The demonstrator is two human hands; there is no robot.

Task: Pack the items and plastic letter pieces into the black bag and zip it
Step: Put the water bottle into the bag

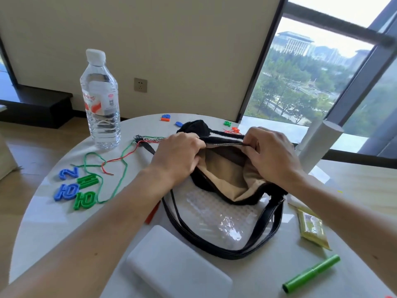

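Note:
The black bag point(253, 196) lies in the middle of the round white table point(53, 222), its mouth spread wide with the tan lining showing. My left hand point(178, 155) grips the left rim of the opening. My right hand point(270, 153) pinches the right end of the zipper edge. Blue and green plastic letter pieces point(75, 188) lie at the left, and more small pieces point(166, 118) sit at the far edge. A white power bank point(178, 263), a green tube point(311, 274) and a yellow-green packet point(312, 227) lie near me.
A water bottle point(101, 100) stands at the back left. Green and red cords point(113, 166) trail across the left side. A clear plastic sheet point(217, 214) lies under the bag and its black strap point(214, 248). A white cylinder point(318, 145) stands at the right.

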